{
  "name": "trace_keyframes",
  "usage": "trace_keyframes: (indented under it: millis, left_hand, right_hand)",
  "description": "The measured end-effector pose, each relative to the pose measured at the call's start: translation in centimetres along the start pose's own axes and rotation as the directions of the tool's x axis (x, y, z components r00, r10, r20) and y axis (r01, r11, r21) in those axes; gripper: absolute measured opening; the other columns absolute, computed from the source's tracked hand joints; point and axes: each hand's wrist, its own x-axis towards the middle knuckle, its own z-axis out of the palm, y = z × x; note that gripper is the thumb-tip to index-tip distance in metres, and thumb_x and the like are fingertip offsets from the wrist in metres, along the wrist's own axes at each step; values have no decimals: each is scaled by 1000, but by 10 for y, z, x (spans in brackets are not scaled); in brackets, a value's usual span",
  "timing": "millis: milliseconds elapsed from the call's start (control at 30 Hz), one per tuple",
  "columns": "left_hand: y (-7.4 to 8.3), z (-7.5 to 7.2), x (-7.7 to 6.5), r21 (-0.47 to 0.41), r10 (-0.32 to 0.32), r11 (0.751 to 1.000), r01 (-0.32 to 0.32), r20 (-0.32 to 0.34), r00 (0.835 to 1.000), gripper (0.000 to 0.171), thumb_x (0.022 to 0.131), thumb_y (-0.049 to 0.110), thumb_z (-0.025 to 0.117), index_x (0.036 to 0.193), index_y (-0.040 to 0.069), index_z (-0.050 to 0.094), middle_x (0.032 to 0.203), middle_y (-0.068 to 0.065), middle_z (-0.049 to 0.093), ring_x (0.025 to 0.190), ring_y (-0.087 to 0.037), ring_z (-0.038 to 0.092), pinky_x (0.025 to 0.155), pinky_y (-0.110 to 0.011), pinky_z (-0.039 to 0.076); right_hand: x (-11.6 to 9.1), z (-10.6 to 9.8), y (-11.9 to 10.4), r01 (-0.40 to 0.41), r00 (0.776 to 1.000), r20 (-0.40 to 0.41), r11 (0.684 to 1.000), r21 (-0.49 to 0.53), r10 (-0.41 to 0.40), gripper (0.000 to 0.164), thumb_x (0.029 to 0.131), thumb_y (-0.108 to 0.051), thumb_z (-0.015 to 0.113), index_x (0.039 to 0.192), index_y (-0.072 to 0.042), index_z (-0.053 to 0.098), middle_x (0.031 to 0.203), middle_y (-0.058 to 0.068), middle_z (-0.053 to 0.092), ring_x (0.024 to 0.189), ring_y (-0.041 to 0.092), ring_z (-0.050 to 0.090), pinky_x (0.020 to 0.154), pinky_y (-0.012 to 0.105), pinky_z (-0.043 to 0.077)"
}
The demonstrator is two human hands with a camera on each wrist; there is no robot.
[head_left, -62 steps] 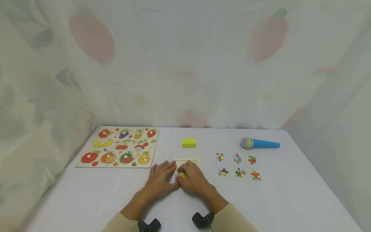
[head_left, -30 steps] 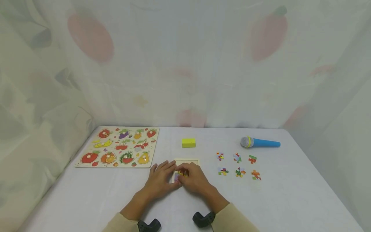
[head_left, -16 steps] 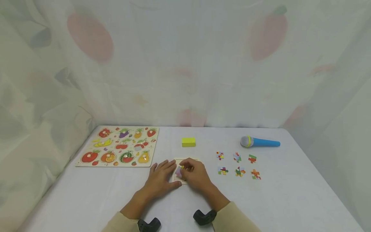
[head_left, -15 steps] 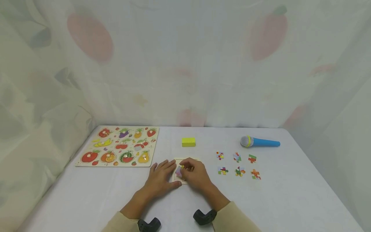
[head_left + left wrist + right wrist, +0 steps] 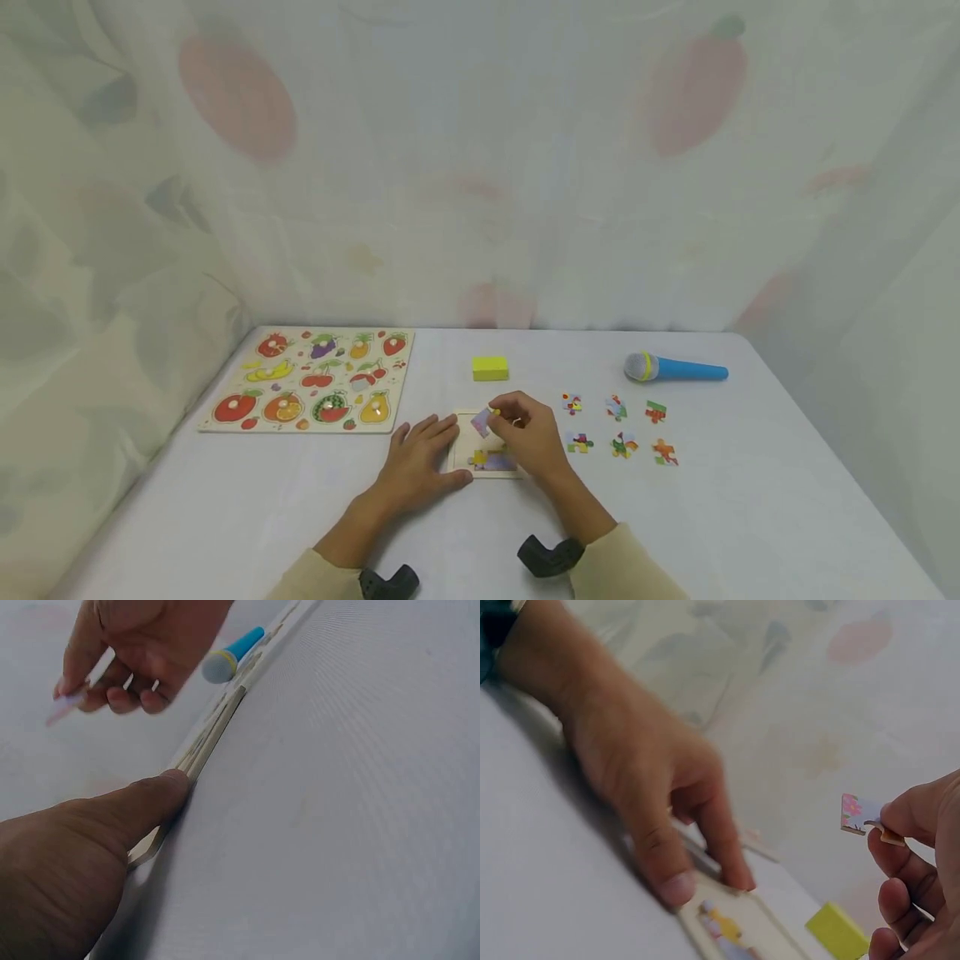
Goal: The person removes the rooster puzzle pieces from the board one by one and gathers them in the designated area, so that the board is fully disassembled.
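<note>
Lilac puzzle piece pinched in right fingers, left fingers apart, touching wooden tray

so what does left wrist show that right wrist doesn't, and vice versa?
Only left wrist: the blue microphone.
Only right wrist: the yellow block, plus a readable pink flower print on the held puzzle piece, which is blurred in left wrist.
Both: the small frame, the left hand touching it, and the right hand pinching the piece.
</note>
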Motion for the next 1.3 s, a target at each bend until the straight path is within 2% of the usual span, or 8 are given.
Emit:
trace_keyframes:
  millis: [133, 267, 567, 800, 1033, 1300]
  left_hand:
    - [1, 1, 0, -4, -3, 1000, 3, 1, 1000, 75, 77, 55, 73, 136, 11, 57, 146, 1, 45, 136, -27, 34, 107, -60, 14]
    - [1, 0, 0, -2, -3, 1000, 3, -1, 1000, 76, 77, 55, 73, 136, 10, 57, 146, 1, 45, 136, -27, 33, 107, -60, 13]
    - [1, -1, -2, -23, 2, 1000, -2, -5, 1000, 76, 77, 54, 74, 136, 9, 57, 145, -1, 46, 136, -29, 34, 107, -60, 13]
    - [2, -1, -2, -19, 8, 1000, -8, -4, 1000, 76, 77, 56, 72, 136, 9, 57, 145, -1, 46, 136, -29, 34, 107, -61, 13]
    - [1, 0, -2, -24, 11, 1000, -11, -4, 1000, 76, 78, 56, 72, 135, 9, 57, 145, -1, 46, 136, -29, 33, 107, -60, 12]
    - [3, -1, -2, -14, -3, 1000, 3, 10, 1000, 77, 78, 55, 73, 137, 9, 56, 146, -1, 45, 136, -29, 33, 107, -61, 12]
  right_hand:
    - [-3, -12, -13, -21, 999, -36, 997, 80, 24, 10, 88, -9, 69, 97, -13, 69, 87, 3, 64, 80, 21, 57, 68, 28, 47]
    - [-8, -25, -24, -15, 999, -48, 993, 115, 21, 10, 88, -7, 69, 97, -10, 69, 90, 6, 63, 83, 23, 57, 69, 27, 47]
    - [-26, -58, -40, -22, 997, -74, 996, 85, 28, 12, 89, -10, 70, 100, -8, 68, 91, 8, 63, 83, 25, 56, 67, 26, 48]
    - [-41, -87, -38, 4, 998, -68, 998, 68, 0, 17, 86, -6, 72, 104, -6, 72, 97, 9, 66, 80, 23, 58, 63, 24, 50]
    - [-55, -111, -28, -9, 1000, -6, 1000, -24, 9, 17, 88, -9, 71, 105, -8, 73, 92, 7, 68, 80, 20, 59, 67, 25, 51]
    - [-59, -127, -1, 60, 990, 136, 975, -216, -31, 14, 87, -9, 70, 101, -8, 73, 74, -5, 63, 62, 13, 52, 48, 24, 41]
